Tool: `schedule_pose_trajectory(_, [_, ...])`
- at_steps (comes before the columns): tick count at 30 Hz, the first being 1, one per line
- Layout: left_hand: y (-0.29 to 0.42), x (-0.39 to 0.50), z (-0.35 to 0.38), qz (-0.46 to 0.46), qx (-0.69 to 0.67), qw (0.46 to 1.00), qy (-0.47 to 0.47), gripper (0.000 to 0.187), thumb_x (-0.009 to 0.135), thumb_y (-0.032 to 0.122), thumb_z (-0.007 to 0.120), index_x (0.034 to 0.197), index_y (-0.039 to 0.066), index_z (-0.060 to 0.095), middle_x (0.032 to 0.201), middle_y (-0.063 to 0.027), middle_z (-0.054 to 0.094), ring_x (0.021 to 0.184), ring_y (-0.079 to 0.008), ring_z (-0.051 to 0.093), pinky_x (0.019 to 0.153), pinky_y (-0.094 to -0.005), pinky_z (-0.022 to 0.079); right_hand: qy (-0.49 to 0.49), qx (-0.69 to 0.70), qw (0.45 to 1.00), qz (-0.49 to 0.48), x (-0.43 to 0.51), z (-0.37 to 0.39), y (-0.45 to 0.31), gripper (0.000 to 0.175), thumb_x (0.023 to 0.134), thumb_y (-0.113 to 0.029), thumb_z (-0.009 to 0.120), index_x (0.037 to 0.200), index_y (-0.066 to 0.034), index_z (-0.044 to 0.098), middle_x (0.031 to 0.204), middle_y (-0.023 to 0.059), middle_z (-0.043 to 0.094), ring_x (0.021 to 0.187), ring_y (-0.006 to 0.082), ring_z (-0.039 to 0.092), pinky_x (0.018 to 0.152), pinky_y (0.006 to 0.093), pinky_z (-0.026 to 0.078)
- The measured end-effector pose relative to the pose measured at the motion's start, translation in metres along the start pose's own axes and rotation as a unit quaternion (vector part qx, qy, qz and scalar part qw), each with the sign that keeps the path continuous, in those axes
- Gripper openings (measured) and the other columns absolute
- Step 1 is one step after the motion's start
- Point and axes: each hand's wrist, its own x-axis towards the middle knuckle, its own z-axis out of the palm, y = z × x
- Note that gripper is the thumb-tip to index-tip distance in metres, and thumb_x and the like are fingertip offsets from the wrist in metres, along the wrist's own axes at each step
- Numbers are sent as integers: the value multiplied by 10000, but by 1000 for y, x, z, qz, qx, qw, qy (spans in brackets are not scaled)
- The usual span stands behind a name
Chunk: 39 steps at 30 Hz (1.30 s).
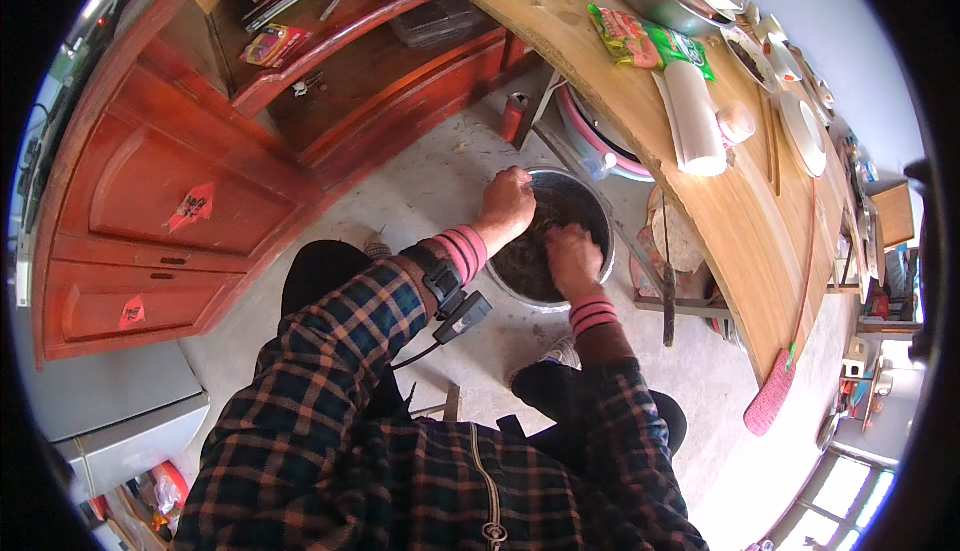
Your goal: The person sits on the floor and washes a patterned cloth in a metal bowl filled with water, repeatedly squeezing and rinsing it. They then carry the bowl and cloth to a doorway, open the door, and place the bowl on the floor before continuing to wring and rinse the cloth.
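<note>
A round metal basin (607, 251) stands on the floor between my feet, holding dark liquid (525, 262) with something brownish in it that I cannot make out. My left hand (510, 204) is at the basin's upper left rim, fingers curled; whether it grips the rim or something else is not clear. My right hand (574, 257) reaches down inside the basin, slightly blurred, its fingertips low at the dark contents. What those fingers touch is hidden. Both plaid sleeves end in pink striped cuffs, and a black device is strapped at my left wrist.
A wooden tabletop (720, 213) with a paper roll (694, 120), food packets (626, 37) and dishes rises at the right. Under it stand a pink-rimmed tub (630, 168) and a red can (514, 117). A red wooden cabinet (187, 176) borders the left. A pink fly swatter (771, 393) hangs by the table edge.
</note>
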Motion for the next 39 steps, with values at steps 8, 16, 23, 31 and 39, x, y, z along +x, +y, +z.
schedule_pose_trajectory(8, [-9,-2,8,33,-16,996,-84,238,819,-5,495,989,-18,662,982,-190,688,971,-308,655,870,-371,505,-82,62,992,-72,-5,59,-1,182,830,-152,541,887,-103,706,937,170,672,911,363,657,786,461,528])
schedule_pose_trajectory(16, [-8,-19,-2,154,25,964,-216,401,740,-13,530,1135,-1,597,1128,-195,632,1085,-343,588,952,-391,454,-16,255,967,8,11,-44,23,170,780,-181,586,888,-67,649,876,199,661,892,385,646,758,465,513])
schedule_pose_trajectory(23, [20,-14,-18,129,-39,974,-179,235,743,78,659,952,-13,603,916,-193,649,904,-314,634,784,-391,479,101,272,957,-29,1,-103,36,162,807,-178,556,847,-23,579,798,220,632,833,427,624,694,468,496])
schedule_pose_trajectory(31, [21,-15,-23,87,133,960,-232,269,782,56,579,1048,18,584,1048,-182,633,1040,-361,590,864,-430,466,-52,81,994,42,6,-51,20,203,824,-223,575,939,-79,660,938,193,681,905,394,653,788,507,517])
schedule_pose_trajectory(39, [22,-23,-22,37,204,921,-329,402,808,20,473,1204,34,537,1215,-183,583,1141,-349,550,948,-422,441,-119,53,988,-87,-8,45,-1,206,824,-171,577,966,-78,694,989,174,665,973,357,651,813,475,537])
